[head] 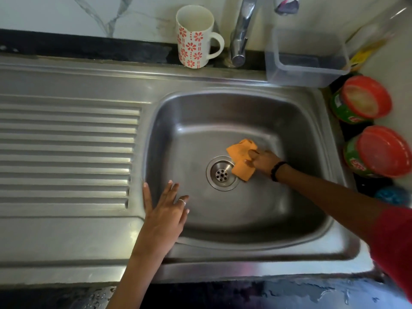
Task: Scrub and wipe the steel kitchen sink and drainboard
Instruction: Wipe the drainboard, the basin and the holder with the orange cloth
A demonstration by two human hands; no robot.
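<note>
Gripping the orange cloth (242, 160) in a closed grip, your right hand (264, 162) presses it onto the floor of the steel sink (223, 112), just right of the drain (222, 173), with the lower corner of the cloth lapping over the drain's rim. A dark band circles that wrist, and a red sleeve shows far up the arm, at the frame's right edge. Your left hand (166, 210) is open, fingers straight and spread; it lies at the sink's left wall, the thumb up on the rim and the fingers pointing down the slope toward the drain, a ring on one finger. The ribbed drainboard (66, 152) runs off to the left of the sink, joined to it in one sheet of steel. Behind the sink, the chrome tap (242, 34) rises from the back ledge; left of the tap stands a white mug with red flowers (195, 37), upright, handle turned toward the tap. Right of the tap, a clear plastic tub (306, 58) sits at the sink's back right corner. Past the sink's right rim, two green tubs with red lids (362, 100) lie tilted, one nearer you than the other, and something blue (392, 195), too blurred to name, sits nearer still. The dark table (289, 293) edge in front of the sink looks wet.
</note>
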